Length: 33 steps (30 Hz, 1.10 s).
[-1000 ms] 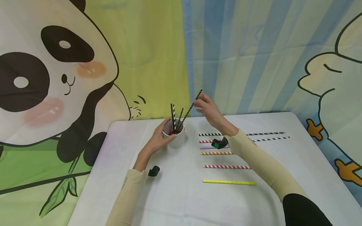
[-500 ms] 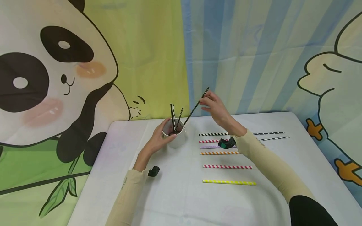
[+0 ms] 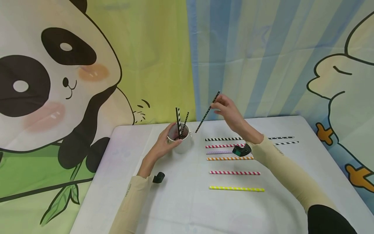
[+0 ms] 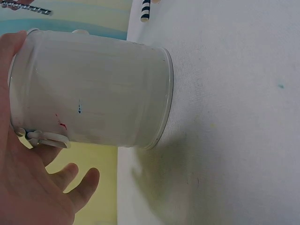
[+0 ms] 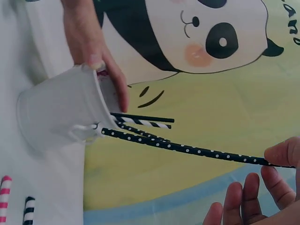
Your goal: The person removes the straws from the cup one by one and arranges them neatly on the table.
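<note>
A white bucket (image 3: 183, 147) stands on the table with several black and black-and-white straws (image 3: 179, 122) leaning inside it. My left hand (image 3: 163, 142) grips its rim from the left, thumb at the near side; the left wrist view shows the bucket wall (image 4: 93, 89) beside the palm. Up and to the right of the bucket, my right hand (image 3: 229, 112) pinches a black straw with white dots (image 3: 206, 113) near its top end. That straw slants, its lower end in the air just right of the rim. In the right wrist view thumb and forefinger hold the dotted straw (image 5: 197, 151).
On the white table (image 3: 187, 201), right of the bucket, lie a yellow straw (image 3: 236, 188), a pink-striped straw (image 3: 234, 173), an orange-striped one (image 3: 228, 159), a purple one (image 3: 219, 152) and several others, partly under my right forearm. A printed cloth (image 3: 157, 65) hangs behind.
My right hand has moved to the right with the dotted straw, whose lower end has come out of the bucket. My left hand and the bucket have stayed in place.
</note>
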Each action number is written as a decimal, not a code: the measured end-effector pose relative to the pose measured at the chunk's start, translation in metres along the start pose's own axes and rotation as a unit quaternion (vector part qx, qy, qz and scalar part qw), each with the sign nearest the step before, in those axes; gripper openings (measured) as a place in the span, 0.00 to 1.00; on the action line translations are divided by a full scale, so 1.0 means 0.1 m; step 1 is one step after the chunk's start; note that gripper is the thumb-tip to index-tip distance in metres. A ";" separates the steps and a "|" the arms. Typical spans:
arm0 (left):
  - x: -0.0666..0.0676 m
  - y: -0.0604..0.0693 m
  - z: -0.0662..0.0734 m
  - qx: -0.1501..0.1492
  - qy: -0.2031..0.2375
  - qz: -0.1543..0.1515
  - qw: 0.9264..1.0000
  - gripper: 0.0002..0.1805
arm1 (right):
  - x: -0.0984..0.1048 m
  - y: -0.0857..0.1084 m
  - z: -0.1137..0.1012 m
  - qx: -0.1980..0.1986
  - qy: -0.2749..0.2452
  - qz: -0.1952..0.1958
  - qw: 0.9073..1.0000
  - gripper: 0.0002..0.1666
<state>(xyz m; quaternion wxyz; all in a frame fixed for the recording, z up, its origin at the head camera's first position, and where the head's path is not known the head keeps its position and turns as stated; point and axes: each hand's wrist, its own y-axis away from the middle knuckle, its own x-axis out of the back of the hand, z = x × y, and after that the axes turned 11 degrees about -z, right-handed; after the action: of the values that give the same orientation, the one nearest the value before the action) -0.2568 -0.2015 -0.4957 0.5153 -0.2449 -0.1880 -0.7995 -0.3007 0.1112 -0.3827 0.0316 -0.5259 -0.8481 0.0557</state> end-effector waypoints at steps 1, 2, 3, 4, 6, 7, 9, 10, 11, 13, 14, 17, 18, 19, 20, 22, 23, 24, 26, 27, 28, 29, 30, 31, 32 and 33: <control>0.00 0.00 0.00 0.001 0.000 0.000 1.000 0.47 | 0.00 0.02 0.00 0.000 0.012 -0.002 1.000 0.08; 0.00 0.01 0.00 0.000 0.001 0.000 1.000 0.47 | 0.01 0.05 0.00 0.001 0.025 -0.005 1.000 0.08; 0.00 0.01 -0.01 0.001 0.001 0.000 1.000 0.47 | 0.02 0.07 0.00 0.002 0.038 -0.008 0.999 0.08; 0.00 0.01 -0.01 0.000 0.000 -0.001 1.000 0.47 | 0.02 0.10 0.00 0.003 0.051 -0.012 0.999 0.08; 0.00 0.01 -0.02 0.000 -0.001 -0.002 1.000 0.48 | 0.04 0.16 0.00 0.003 0.072 -0.020 0.997 0.08; 0.00 0.01 -0.02 -0.001 0.000 -0.001 1.000 0.48 | 0.06 0.19 0.00 0.004 0.085 -0.025 0.996 0.08; 0.00 0.00 -0.03 0.000 0.001 -0.001 1.000 0.48 | 0.09 0.25 0.01 0.004 0.104 -0.034 0.994 0.09; 0.00 0.00 -0.03 -0.002 0.001 0.000 1.000 0.48 | 0.10 0.27 0.00 0.004 0.110 -0.037 0.993 0.09; 0.00 0.00 -0.03 -0.001 0.001 0.000 1.000 0.48 | 0.12 0.29 0.00 0.003 0.118 -0.040 0.992 0.10; 0.00 -0.01 -0.04 -0.002 0.000 0.000 1.000 0.48 | 0.15 0.34 -0.01 0.004 0.134 -0.046 0.990 0.10; 0.00 -0.01 -0.04 -0.002 0.000 -0.001 1.000 0.48 | 0.16 0.35 -0.02 0.004 0.141 -0.047 0.989 0.10; 0.00 -0.01 -0.04 0.000 -0.001 -0.002 1.000 0.48 | 0.18 0.41 -0.06 0.004 0.168 -0.048 0.985 0.10; 0.00 -0.01 -0.04 0.001 0.000 -0.003 1.000 0.48 | 0.18 0.43 -0.07 0.005 0.179 -0.048 0.983 0.10; 0.00 -0.01 -0.04 0.003 0.000 -0.004 1.000 0.48 | 0.18 0.45 -0.09 0.006 0.193 -0.047 0.980 0.10; 0.00 -0.01 -0.04 0.006 0.000 -0.004 1.000 0.48 | 0.18 0.46 -0.10 0.006 0.203 -0.047 0.978 0.09; 0.00 0.00 -0.03 0.011 0.000 -0.005 1.000 0.48 | 0.18 0.50 -0.13 0.005 0.225 -0.049 0.973 0.09; 0.00 0.00 -0.03 0.011 0.000 -0.005 1.000 0.48 | 0.18 0.52 -0.14 0.003 0.235 -0.050 0.971 0.08; 0.01 0.00 -0.03 0.013 0.000 -0.006 1.000 0.48 | 0.18 0.54 -0.15 0.001 0.241 -0.051 0.969 0.08; 0.01 0.01 -0.02 0.014 -0.001 -0.006 1.000 0.48 | 0.19 0.57 -0.17 -0.004 0.252 -0.055 0.966 0.08; 0.01 0.01 -0.02 0.014 0.000 -0.006 1.000 0.48 | 0.19 0.59 -0.17 -0.007 0.256 -0.057 0.965 0.08; 0.01 0.00 -0.02 0.014 0.000 -0.006 1.000 0.48 | 0.20 0.60 -0.17 -0.009 0.259 -0.058 0.964 0.08; 0.01 0.00 -0.02 0.013 0.000 -0.006 1.000 0.47 | 0.22 0.61 -0.17 -0.011 0.264 -0.059 0.963 0.08; 0.01 0.00 -0.02 0.013 0.000 -0.006 1.000 0.47 | 0.23 0.62 -0.17 -0.011 0.271 -0.060 0.961 0.08; 0.01 -0.01 -0.02 0.011 0.001 -0.007 1.000 0.47 | 0.24 0.63 -0.17 -0.011 0.280 -0.061 0.958 0.08; 0.01 -0.01 -0.02 0.009 0.002 -0.007 1.000 0.47 | 0.26 0.64 -0.17 -0.010 0.287 -0.062 0.956 0.08; 0.01 -0.01 -0.02 0.008 0.003 -0.007 1.000 0.47 | 0.27 0.65 -0.18 -0.009 0.293 -0.061 0.954 0.08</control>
<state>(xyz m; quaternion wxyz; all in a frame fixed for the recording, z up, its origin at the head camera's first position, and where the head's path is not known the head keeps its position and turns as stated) -0.2588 -0.2026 -0.4970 0.5120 -0.2375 -0.1945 -0.8022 -0.2530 0.1651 -0.3737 0.2772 -0.4663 -0.8328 -0.1106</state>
